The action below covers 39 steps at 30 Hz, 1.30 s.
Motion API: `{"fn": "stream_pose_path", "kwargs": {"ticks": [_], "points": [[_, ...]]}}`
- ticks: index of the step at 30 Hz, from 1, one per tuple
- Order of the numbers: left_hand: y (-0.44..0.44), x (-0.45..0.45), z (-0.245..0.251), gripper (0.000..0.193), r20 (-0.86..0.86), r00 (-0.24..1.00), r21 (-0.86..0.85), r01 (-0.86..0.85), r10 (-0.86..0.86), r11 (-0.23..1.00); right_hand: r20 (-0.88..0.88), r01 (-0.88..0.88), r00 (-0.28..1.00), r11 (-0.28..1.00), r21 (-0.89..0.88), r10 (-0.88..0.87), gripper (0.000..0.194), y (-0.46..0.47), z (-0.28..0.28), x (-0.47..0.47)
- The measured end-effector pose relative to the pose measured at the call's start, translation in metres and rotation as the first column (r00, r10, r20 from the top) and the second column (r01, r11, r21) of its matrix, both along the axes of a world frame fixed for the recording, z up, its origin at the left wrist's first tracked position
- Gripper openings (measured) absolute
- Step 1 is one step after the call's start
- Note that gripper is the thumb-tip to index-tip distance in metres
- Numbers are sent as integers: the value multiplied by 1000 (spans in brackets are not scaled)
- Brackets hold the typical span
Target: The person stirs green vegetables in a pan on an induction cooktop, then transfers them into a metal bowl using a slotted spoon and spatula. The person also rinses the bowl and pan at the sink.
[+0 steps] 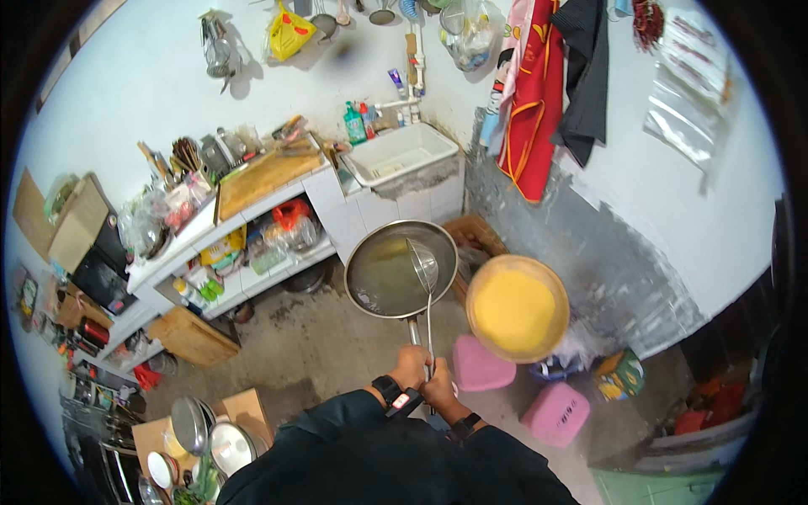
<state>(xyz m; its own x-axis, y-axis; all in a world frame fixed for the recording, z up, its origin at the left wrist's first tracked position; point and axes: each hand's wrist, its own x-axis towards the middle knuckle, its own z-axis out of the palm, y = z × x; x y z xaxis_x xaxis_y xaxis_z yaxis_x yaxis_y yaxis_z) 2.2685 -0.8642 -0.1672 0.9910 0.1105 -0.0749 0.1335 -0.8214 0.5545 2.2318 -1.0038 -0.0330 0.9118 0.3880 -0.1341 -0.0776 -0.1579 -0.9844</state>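
Observation:
My left hand [411, 366] is closed around the handle [413, 329] of a wide steel wok held out before me. Inside the wok [358, 259] is a shallow layer of murky, yellowish liquid. My right hand [440, 386] grips the long metal handle of a wire-mesh skimmer [424, 264]. The skimmer's bowl is over the right side of the wok; whether it touches the liquid I cannot tell. To the right of the wok stands a round, shallow tan basin [514, 262], filled with something smooth and yellow [514, 309].
Pink plastic stools [485, 366] stand below and right of the basin. Ahead are a white sink [445, 139] and a tiled counter with a wooden chopping board [271, 180]. Another board [192, 336] leans at left. Pans and bowls [232, 447] crowd a surface lower left. Aprons [533, 120] hang on the wall.

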Motion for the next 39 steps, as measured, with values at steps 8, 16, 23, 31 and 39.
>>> {"fn": "stream_pose_path", "kwargs": {"ticks": [8,16,23,31,39], "points": [[103,189,106,17,45,995,274,69,-84,959,90,-32,995,998,-50,36,55,107,-4,215],[221,363,88,17,201,966,248,113,-165,962,73,-43,997,996,78,37,54,224,-10,389],[300,477,111,15,-158,965,409,259,-211,875,44,30,998,994,101,-34,45,316,-24,492],[366,558,99,22,-314,941,411,254,-126,875,-39,2,999,985,175,5,46,390,-66,574],[403,599,80,22,-287,953,339,199,-101,919,-81,-28,996,994,104,36,47,422,-76,619]]}}
